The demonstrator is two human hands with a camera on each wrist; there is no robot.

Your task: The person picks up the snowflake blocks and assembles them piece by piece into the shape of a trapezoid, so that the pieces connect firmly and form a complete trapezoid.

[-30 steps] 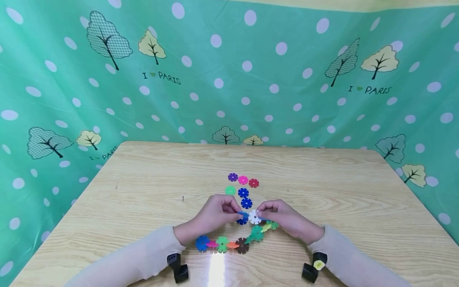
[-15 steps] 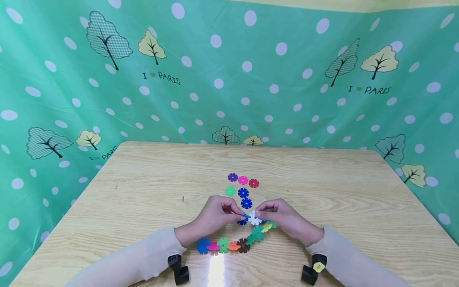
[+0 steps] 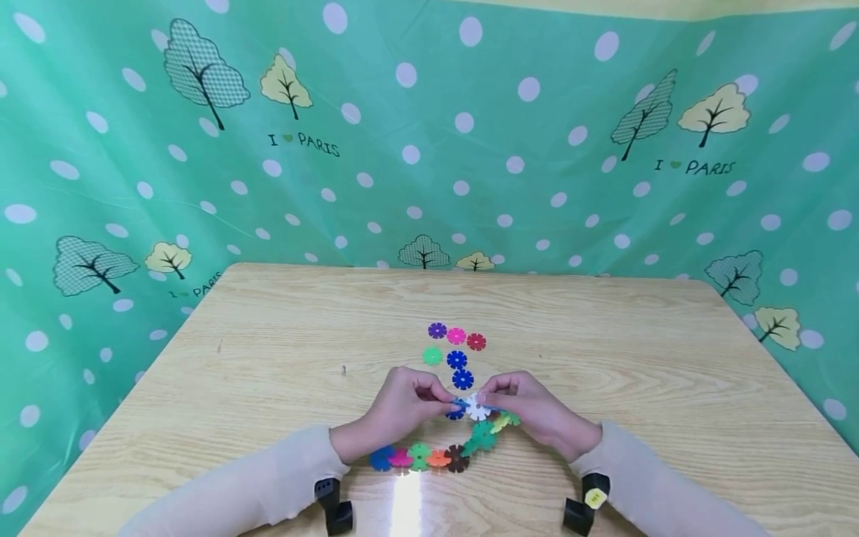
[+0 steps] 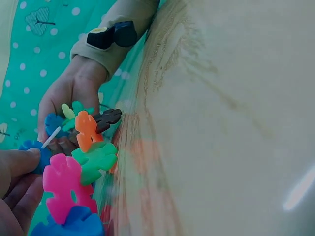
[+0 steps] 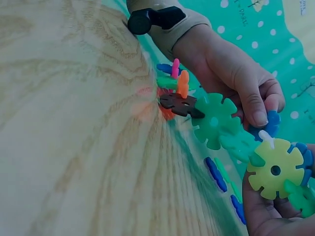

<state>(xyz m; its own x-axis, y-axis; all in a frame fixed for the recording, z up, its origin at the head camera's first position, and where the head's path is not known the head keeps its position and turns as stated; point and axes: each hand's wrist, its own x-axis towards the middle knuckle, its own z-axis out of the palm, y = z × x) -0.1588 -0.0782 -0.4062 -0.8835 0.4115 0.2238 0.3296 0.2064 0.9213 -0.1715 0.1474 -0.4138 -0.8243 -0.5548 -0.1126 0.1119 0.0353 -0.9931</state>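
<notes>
In the head view my left hand (image 3: 405, 406) pinches a blue notched plastic disc (image 4: 42, 156) between thumb and fingertips. Its edge meets a white snowflake disc (image 3: 478, 408) at the end of a linked chain. My right hand (image 3: 535, 410) holds that end of the chain, thumb at the white disc, with a second blue disc (image 4: 54, 125) beside it. From there the chain bends through a yellow disc (image 5: 275, 169), green discs (image 5: 214, 120), a brown disc (image 3: 457, 459), an orange disc (image 4: 87, 132), and on to a pink disc (image 4: 66, 187) and a blue end disc (image 3: 382, 458).
Loose discs lie beyond the hands on the wooden table (image 3: 268, 350): purple (image 3: 437, 330), pink (image 3: 456, 336), red (image 3: 476, 341), light green (image 3: 432, 356) and blue (image 3: 463, 380). Another blue disc (image 3: 456, 412) is partly covered by the left fingertips. A patterned green curtain (image 3: 376, 186) hangs behind.
The blue disc in my left hand has turned from a slant to nearly edge-on against the white disc. The chain's far end has shifted slightly right; both hands stay almost in place.
</notes>
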